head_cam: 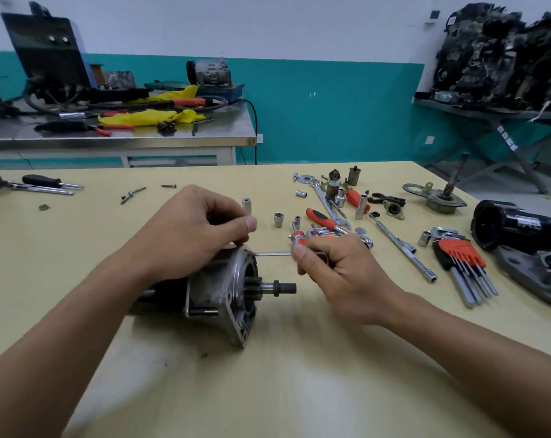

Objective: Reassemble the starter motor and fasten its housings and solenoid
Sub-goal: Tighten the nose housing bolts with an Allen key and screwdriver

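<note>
Now at the Table With the Starter Motor

Works at a big yellow table. Has the starter motor lying on its side near the middle of that table, black body to the left, silver nose and gear shaft pointing right. Holds the top of the motor with the left hand, fingers curled down over it, thumb tip close to the silver rim. Pinches a thin hex key in the right hand, tight between the thumb and the first fingers. Points the long end of the key flat to the left, up to the top edge of the silver rim, just under the left fingertips. Cannot tell if the tip sits in a bolt, hidden by the fingers.

Has more things spread out on the right side of the table. Black motor case near the far right edge. Set of hex keys in an orange holder, fanned out just beside the case. Long silver bar between that set and the right hand. Red-handled screwdriver just behind the right hand. Small silver socket standing upright behind the hands, apart from the motor.
</note>
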A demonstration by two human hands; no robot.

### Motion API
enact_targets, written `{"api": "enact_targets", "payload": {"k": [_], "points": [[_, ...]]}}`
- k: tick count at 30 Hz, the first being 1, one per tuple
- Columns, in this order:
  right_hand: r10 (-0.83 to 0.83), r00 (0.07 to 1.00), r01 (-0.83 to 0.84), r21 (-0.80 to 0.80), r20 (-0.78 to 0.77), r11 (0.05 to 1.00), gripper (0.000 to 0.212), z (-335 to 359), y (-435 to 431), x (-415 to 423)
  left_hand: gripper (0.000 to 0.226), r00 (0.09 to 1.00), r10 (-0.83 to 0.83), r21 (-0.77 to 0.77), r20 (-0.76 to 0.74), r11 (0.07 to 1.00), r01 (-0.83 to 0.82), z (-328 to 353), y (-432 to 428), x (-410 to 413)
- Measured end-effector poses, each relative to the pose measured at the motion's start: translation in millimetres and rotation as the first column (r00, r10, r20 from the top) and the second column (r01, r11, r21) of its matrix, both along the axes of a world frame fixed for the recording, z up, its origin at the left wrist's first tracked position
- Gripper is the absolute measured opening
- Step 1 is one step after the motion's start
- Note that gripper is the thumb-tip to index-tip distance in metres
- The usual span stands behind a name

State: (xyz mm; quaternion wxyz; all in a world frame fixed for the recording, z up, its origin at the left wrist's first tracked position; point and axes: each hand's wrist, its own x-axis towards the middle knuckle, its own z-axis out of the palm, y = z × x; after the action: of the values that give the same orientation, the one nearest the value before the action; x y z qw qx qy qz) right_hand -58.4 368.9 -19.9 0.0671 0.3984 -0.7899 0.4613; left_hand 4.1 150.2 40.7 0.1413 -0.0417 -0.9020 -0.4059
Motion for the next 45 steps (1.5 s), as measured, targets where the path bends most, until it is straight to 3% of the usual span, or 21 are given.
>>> {"api": "enact_targets", "payload": {"k": [3, 8, 20, 33, 36, 39, 41, 43, 45], "points": [[0.003, 0.999, -0.002, -0.033, 0.040, 0.999, 0.042, -4, -2, -1, 0.014, 0.992, 0.024, -0.082, 0.122, 0.997, -0.014, 9, -31, 0], [0.012, 0.996, -0.008, -0.045, 0.093, 0.999, 0.037, -8, -1, 4, 0.011, 0.928, -0.103, -0.075, 0.359, 0.987, 0.139, 13, -62, 3], [-0.010, 0.989, 0.021, -0.070, 0.146, 0.997, 0.039, -9, 1, 9, 0.022, 0.923, -0.160, 0.136, 0.350, 0.984, 0.119, 4, -71, -2], [0.049, 0.992, -0.047, -0.017, 0.118, 0.999, 0.035, -3, 6, 3, 0.016, 0.897, -0.237, 0.185, 0.374, 0.966, 0.179, -1, -75, -6], [0.070, 0.986, -0.068, -0.018, 0.150, 0.998, 0.036, -4, 9, 0, 0.022, 0.929, -0.158, 0.133, 0.335, 0.984, 0.120, -2, -75, -7], [0.108, 0.974, -0.103, -0.032, 0.201, 0.994, 0.035, -4, 11, -3, 0.019, 0.982, 0.080, 0.102, 0.174, 0.990, -0.098, -5, -85, -13], [0.134, 0.965, -0.130, -0.033, 0.223, 0.991, 0.035, -2, 14, -5, 0.014, 0.968, 0.230, 0.028, 0.097, 0.972, -0.234, -10, -95, -17], [0.150, 0.955, -0.145, -0.038, 0.255, 0.989, 0.037, -1, 15, -7, 0.007, 0.954, 0.261, -0.067, 0.148, 0.965, -0.253, -17, -101, -19], [0.162, 0.942, -0.154, -0.052, 0.295, 0.987, 0.038, -1, 15, -9, 0.007, 0.932, 0.219, -0.082, 0.289, 0.975, -0.204, -25, -104, -19]]}}
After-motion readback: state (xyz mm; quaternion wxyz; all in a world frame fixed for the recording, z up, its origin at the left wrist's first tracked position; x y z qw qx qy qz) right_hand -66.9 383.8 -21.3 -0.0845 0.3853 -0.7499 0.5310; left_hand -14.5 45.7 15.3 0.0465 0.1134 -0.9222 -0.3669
